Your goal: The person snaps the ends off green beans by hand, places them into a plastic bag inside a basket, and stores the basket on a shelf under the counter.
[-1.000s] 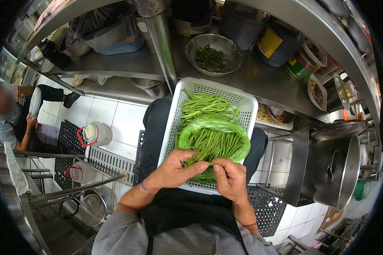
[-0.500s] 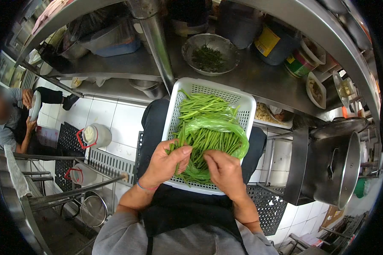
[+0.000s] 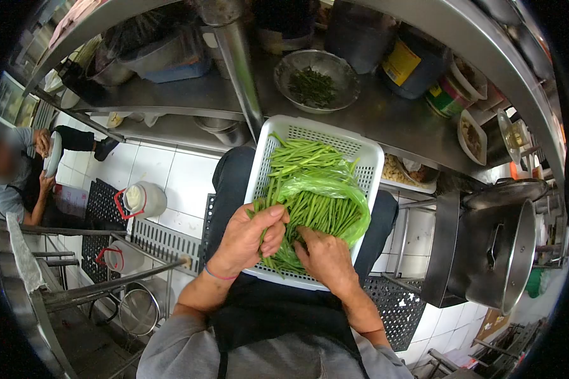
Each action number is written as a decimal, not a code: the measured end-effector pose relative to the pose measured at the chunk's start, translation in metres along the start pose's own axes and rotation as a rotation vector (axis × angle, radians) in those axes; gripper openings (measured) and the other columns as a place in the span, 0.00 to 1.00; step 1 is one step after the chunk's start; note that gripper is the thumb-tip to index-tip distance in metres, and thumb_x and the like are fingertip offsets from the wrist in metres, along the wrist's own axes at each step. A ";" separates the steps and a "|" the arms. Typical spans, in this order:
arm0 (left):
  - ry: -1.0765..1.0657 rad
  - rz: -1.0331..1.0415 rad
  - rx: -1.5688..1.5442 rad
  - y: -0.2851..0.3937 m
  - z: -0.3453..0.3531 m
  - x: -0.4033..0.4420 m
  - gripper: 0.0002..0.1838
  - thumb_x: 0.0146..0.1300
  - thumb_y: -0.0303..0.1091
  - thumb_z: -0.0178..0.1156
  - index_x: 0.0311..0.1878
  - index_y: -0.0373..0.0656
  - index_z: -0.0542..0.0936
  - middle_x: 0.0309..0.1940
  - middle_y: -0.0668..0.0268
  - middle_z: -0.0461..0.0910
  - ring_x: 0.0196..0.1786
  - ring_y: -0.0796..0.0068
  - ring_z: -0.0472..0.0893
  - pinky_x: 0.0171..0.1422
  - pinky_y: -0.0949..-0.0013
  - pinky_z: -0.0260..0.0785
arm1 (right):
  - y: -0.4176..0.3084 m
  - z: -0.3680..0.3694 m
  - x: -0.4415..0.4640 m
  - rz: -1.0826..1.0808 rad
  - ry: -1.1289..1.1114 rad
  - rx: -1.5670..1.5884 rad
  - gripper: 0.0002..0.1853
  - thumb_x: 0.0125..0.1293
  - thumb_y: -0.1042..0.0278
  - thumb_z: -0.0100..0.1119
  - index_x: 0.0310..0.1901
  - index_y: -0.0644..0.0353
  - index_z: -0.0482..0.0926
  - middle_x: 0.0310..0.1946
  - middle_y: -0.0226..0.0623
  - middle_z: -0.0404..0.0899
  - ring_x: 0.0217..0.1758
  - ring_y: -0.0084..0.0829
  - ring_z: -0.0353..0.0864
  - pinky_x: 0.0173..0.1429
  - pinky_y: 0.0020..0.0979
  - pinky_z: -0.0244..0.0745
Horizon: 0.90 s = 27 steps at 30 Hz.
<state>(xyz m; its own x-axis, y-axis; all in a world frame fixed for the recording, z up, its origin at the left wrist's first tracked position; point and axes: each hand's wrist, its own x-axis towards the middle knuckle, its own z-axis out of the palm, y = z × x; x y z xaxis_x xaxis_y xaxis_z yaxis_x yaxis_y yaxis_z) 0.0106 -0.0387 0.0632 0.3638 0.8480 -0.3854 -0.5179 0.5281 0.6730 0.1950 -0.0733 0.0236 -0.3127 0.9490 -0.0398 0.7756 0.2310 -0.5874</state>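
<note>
A white perforated basket (image 3: pixel 369 148) rests on my lap, holding long green beans (image 3: pixel 303 156). Inside it, a translucent green plastic bag (image 3: pixel 325 180) lies opened around more of the beans. My left hand (image 3: pixel 250 235) is closed around a small bunch of beans at the basket's left side, with bean ends showing past its fingers. At the bag's mouth, my right hand (image 3: pixel 325 256) has its fingers curled and its tips against the beans; the tips are partly hidden.
A metal bowl with chopped greens (image 3: pixel 313 87) stands on the steel shelf (image 3: pixel 373 123) ahead. Left are a bucket with a red handle (image 3: pixel 146 199) and a seated person holding a dish (image 3: pixel 52 155). A large steel pot (image 3: pixel 496 252) stands at right.
My right hand has shifted slightly left and down, its fingers going from a pinch above the beans to reaching among them. My left hand has turned slightly, still holding its bunch.
</note>
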 end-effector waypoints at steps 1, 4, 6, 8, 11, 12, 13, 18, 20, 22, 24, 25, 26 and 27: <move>-0.010 0.002 -0.019 -0.001 -0.001 0.000 0.12 0.73 0.38 0.56 0.37 0.38 0.76 0.15 0.74 0.64 0.15 0.83 0.64 0.18 0.76 0.56 | 0.002 0.000 0.000 0.001 -0.034 -0.018 0.07 0.59 0.68 0.63 0.36 0.62 0.81 0.27 0.48 0.83 0.29 0.50 0.84 0.35 0.46 0.79; -0.014 0.019 -0.030 0.001 0.001 -0.001 0.09 0.72 0.34 0.58 0.38 0.38 0.77 0.16 0.74 0.65 0.15 0.84 0.64 0.19 0.77 0.56 | 0.004 -0.001 0.000 -0.008 -0.092 -0.041 0.08 0.59 0.67 0.64 0.37 0.62 0.81 0.27 0.48 0.83 0.30 0.51 0.84 0.35 0.47 0.79; -0.010 0.028 -0.024 0.002 0.001 -0.002 0.09 0.72 0.34 0.59 0.39 0.37 0.77 0.16 0.74 0.65 0.15 0.84 0.64 0.19 0.77 0.56 | 0.004 -0.001 0.000 -0.012 -0.114 -0.051 0.08 0.58 0.67 0.64 0.37 0.62 0.81 0.27 0.48 0.83 0.30 0.51 0.84 0.35 0.47 0.79; -0.013 0.035 -0.017 0.001 0.001 -0.002 0.08 0.71 0.33 0.59 0.40 0.37 0.78 0.16 0.74 0.65 0.15 0.84 0.64 0.19 0.77 0.56 | 0.003 -0.002 0.000 -0.011 -0.130 -0.068 0.08 0.58 0.67 0.64 0.36 0.62 0.81 0.27 0.48 0.83 0.30 0.51 0.84 0.36 0.47 0.79; -0.014 0.025 0.041 0.000 -0.002 -0.001 0.09 0.71 0.34 0.57 0.40 0.38 0.77 0.17 0.74 0.64 0.16 0.84 0.64 0.18 0.77 0.56 | 0.004 -0.001 -0.001 -0.025 -0.148 -0.068 0.08 0.58 0.68 0.64 0.36 0.62 0.81 0.27 0.47 0.83 0.30 0.50 0.84 0.36 0.46 0.79; -0.006 0.022 0.039 0.000 -0.002 -0.001 0.09 0.72 0.34 0.57 0.41 0.38 0.77 0.17 0.74 0.64 0.16 0.84 0.64 0.18 0.77 0.56 | 0.005 -0.001 -0.001 -0.034 -0.113 -0.035 0.08 0.58 0.67 0.64 0.36 0.61 0.82 0.27 0.47 0.83 0.30 0.50 0.84 0.36 0.46 0.79; 0.002 0.018 0.038 0.000 -0.001 0.000 0.09 0.72 0.34 0.57 0.41 0.38 0.77 0.17 0.74 0.64 0.16 0.84 0.64 0.18 0.77 0.56 | 0.005 -0.001 -0.002 -0.042 -0.079 -0.002 0.08 0.58 0.67 0.64 0.36 0.61 0.82 0.27 0.47 0.83 0.30 0.49 0.84 0.36 0.46 0.79; 0.008 0.017 0.038 -0.001 0.000 0.001 0.09 0.72 0.34 0.56 0.41 0.38 0.77 0.16 0.74 0.64 0.16 0.83 0.64 0.18 0.77 0.56 | 0.000 -0.012 -0.003 -0.045 0.036 0.086 0.07 0.61 0.66 0.65 0.35 0.61 0.83 0.27 0.46 0.83 0.30 0.49 0.83 0.34 0.45 0.78; 0.009 0.014 0.039 -0.001 0.001 0.001 0.09 0.73 0.35 0.56 0.41 0.38 0.77 0.16 0.74 0.64 0.16 0.83 0.64 0.18 0.77 0.57 | 0.002 -0.020 -0.005 -0.078 0.041 0.062 0.07 0.64 0.65 0.62 0.34 0.60 0.81 0.27 0.46 0.82 0.28 0.49 0.83 0.33 0.45 0.78; -0.001 0.016 0.046 -0.001 0.001 0.001 0.09 0.73 0.35 0.56 0.41 0.38 0.77 0.16 0.74 0.64 0.16 0.83 0.64 0.18 0.76 0.57 | 0.001 -0.028 -0.008 -0.074 0.029 0.046 0.06 0.63 0.67 0.63 0.34 0.60 0.82 0.27 0.45 0.82 0.29 0.48 0.83 0.33 0.44 0.79; -0.008 0.016 0.051 -0.001 0.001 0.001 0.09 0.73 0.35 0.56 0.42 0.38 0.77 0.16 0.74 0.64 0.16 0.83 0.64 0.18 0.76 0.57 | 0.002 -0.039 -0.012 -0.088 0.084 0.088 0.05 0.62 0.69 0.64 0.35 0.61 0.82 0.27 0.45 0.83 0.29 0.47 0.84 0.33 0.42 0.79; -0.010 0.015 0.054 -0.001 0.000 0.000 0.09 0.73 0.35 0.56 0.42 0.38 0.76 0.16 0.73 0.65 0.16 0.83 0.65 0.18 0.76 0.57 | 0.002 -0.045 -0.014 -0.103 0.145 0.138 0.05 0.62 0.70 0.65 0.35 0.62 0.83 0.28 0.45 0.83 0.29 0.46 0.84 0.33 0.41 0.79; -0.011 0.014 0.057 -0.001 0.000 0.000 0.09 0.73 0.34 0.56 0.42 0.38 0.76 0.16 0.73 0.65 0.16 0.83 0.65 0.18 0.76 0.57 | 0.002 -0.051 -0.016 -0.118 0.206 0.189 0.05 0.61 0.71 0.66 0.36 0.62 0.83 0.28 0.45 0.84 0.29 0.45 0.85 0.33 0.39 0.79; 0.001 0.019 0.075 -0.001 0.001 0.000 0.08 0.73 0.34 0.56 0.42 0.38 0.76 0.16 0.73 0.65 0.16 0.82 0.65 0.18 0.76 0.57 | 0.000 -0.059 -0.019 -0.096 0.244 0.246 0.05 0.60 0.73 0.67 0.36 0.63 0.83 0.28 0.45 0.84 0.28 0.44 0.85 0.33 0.38 0.79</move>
<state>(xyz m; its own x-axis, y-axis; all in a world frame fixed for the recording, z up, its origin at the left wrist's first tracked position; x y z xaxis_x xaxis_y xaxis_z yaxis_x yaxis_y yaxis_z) 0.0118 -0.0396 0.0627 0.3538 0.8578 -0.3728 -0.4651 0.5072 0.7255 0.2334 -0.0781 0.0716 -0.2145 0.9557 0.2015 0.5848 0.2909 -0.7572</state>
